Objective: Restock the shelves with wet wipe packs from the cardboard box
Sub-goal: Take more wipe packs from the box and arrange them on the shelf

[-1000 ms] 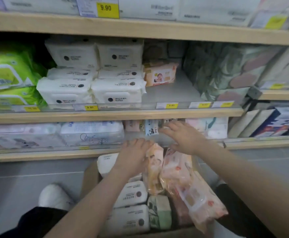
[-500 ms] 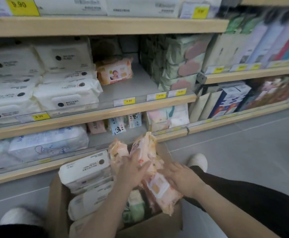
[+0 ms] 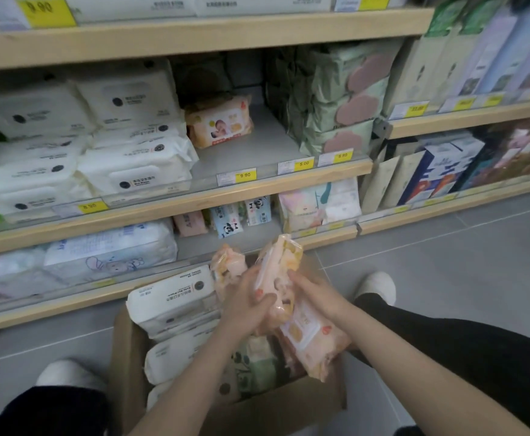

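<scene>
1. Head view: both hands hold one peach pack [image 3: 278, 272] upright above the box [image 3: 276, 407].
2. Left hand [image 3: 246, 305] wraps its lower part, thumb across the front.
3. Right hand [image 3: 315, 295] grasps its right side.
4. More peach and white packs [image 3: 172, 298] stand in the box, on the floor below the shelf [image 3: 169, 204].
</scene>
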The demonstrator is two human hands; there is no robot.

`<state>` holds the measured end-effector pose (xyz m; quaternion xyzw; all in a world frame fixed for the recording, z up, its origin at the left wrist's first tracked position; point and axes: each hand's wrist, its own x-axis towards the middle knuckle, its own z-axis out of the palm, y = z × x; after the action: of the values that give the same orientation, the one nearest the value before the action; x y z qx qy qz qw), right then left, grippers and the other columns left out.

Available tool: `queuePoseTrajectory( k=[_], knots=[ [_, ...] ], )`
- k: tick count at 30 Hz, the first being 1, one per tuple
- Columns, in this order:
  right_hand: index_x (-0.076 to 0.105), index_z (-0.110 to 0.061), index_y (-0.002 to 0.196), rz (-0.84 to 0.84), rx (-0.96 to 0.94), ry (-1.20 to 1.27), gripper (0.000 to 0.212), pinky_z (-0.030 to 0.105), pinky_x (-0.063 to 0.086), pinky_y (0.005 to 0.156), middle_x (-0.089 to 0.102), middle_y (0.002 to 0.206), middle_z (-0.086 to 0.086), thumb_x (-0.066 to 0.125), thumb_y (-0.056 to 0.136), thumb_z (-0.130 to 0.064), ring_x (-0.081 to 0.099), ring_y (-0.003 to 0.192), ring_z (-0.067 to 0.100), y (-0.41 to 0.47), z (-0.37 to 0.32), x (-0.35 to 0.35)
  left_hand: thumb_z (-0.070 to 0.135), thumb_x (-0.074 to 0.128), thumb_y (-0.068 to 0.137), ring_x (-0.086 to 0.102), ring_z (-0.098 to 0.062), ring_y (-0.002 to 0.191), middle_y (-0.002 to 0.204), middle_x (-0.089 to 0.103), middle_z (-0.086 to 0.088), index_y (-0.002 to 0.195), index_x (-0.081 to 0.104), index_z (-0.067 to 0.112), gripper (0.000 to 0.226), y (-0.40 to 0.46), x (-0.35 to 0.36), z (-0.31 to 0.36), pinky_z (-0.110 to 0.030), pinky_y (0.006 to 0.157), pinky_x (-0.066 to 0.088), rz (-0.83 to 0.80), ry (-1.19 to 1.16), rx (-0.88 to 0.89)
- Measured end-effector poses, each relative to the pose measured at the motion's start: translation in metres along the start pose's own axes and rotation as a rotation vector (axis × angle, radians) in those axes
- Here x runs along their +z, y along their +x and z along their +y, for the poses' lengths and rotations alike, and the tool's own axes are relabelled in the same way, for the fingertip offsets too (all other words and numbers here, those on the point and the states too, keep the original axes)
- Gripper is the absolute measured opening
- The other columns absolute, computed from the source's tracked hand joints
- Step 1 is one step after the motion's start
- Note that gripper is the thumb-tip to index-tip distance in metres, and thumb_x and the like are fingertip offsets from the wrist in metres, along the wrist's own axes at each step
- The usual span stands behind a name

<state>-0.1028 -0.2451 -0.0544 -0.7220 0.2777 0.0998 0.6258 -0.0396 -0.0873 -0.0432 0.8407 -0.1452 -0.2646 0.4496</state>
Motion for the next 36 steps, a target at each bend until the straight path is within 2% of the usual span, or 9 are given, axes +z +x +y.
queuePoseTrajectory(
  k=[4,6,9,11,16,20,26,32,36],
  knots=[
    [0.057,-0.027,0.123,-0.023,0.009,0.207,0.056,0.038,0.052,0.091,0.069,0.112,-0.002,0.067,0.076,-0.056,0.066,0.099,0.016,0.001,-0.021,0.012,0.034,0.067,0.075,0.038,-0.022,0.126,0.117,0.028,0.012,0.131,0.023,0.049,0.073,-0.014,-0.004,-0.001,-0.046,0.102,0.041,0.081,0.034,0.069],
    [0.051,-0.028,0.124,-0.062,0.048,0.317,0.057,0.038,0.057,0.076,0.068,0.111,0.001,0.070,0.076,-0.051,0.068,0.094,0.019,-0.001,-0.029,0.015,0.036,0.068,0.073,0.032,-0.018,0.129,0.122,0.026,0.013,0.124,0.018,0.052,0.074,-0.019,-0.005,0.003,-0.045,0.105,0.037,0.142,0.107,0.153],
    [0.035,-0.023,0.127,0.046,0.124,0.500,0.089,0.054,0.056,0.080,0.064,0.115,0.009,0.086,0.057,-0.045,0.069,0.094,0.028,0.004,-0.026,0.020,0.041,0.067,0.068,0.031,-0.018,0.127,0.133,0.027,0.005,0.129,0.015,0.042,0.080,-0.024,-0.002,0.011,-0.042,0.102,0.039,0.206,0.198,0.254],
    [0.031,-0.021,0.123,0.181,0.100,0.590,0.084,0.052,0.056,0.079,0.060,0.113,0.013,0.086,0.060,-0.030,0.068,0.094,0.031,0.004,-0.025,0.019,0.042,0.069,0.068,0.030,-0.015,0.126,0.135,0.028,0.003,0.135,0.016,0.036,0.086,-0.025,0.001,0.016,-0.032,0.098,0.036,0.199,0.236,0.318],
    [0.030,-0.020,0.119,0.309,0.038,0.558,0.070,0.045,0.056,0.071,0.059,0.102,0.012,0.078,0.069,-0.021,0.065,0.087,0.028,-0.012,-0.030,-0.032,0.059,0.065,0.073,0.035,-0.010,0.128,0.146,0.025,0.008,0.144,0.002,0.040,0.097,-0.021,-0.003,0.038,-0.035,0.102,0.040,-0.066,0.246,0.397],
    [0.025,-0.028,0.127,0.328,0.047,0.396,0.071,0.042,0.055,0.075,0.058,0.110,0.009,0.074,0.077,-0.023,0.064,0.096,0.029,-0.024,-0.014,-0.093,0.045,0.057,0.083,0.024,-0.015,0.138,0.154,0.013,0.008,0.147,-0.003,0.037,0.088,0.001,-0.004,0.024,-0.038,0.108,0.035,-0.218,0.673,0.550],
    [0.033,-0.024,0.134,0.324,0.125,0.346,0.073,0.042,0.057,0.075,0.063,0.114,0.006,0.077,0.075,-0.022,0.066,0.098,0.027,-0.024,0.035,-0.129,0.031,0.073,0.072,-0.014,-0.015,0.143,0.156,-0.017,0.008,0.141,-0.024,0.042,0.119,0.035,0.031,-0.009,-0.048,0.116,-0.006,-0.471,1.205,0.757],
    [0.034,-0.032,0.132,0.284,0.197,0.299,0.080,0.046,0.059,0.076,0.061,0.116,0.007,0.081,0.067,-0.027,0.068,0.096,0.028,-0.025,0.072,-0.143,0.021,0.062,0.079,-0.002,-0.020,0.145,0.157,0.004,-0.001,0.149,0.001,0.026,0.093,0.046,0.063,-0.014,-0.048,0.115,-0.003,-0.509,1.279,0.774],
    [0.033,-0.030,0.131,0.264,0.228,0.294,0.078,0.044,0.059,0.072,0.062,0.114,0.008,0.081,0.068,-0.029,0.069,0.093,0.029,-0.024,0.075,-0.141,0.011,0.054,0.082,-0.002,-0.023,0.145,0.157,0.002,-0.005,0.149,-0.003,0.023,0.090,0.046,0.062,-0.017,-0.050,0.114,-0.008,-0.489,1.342,0.812]
  ],
)
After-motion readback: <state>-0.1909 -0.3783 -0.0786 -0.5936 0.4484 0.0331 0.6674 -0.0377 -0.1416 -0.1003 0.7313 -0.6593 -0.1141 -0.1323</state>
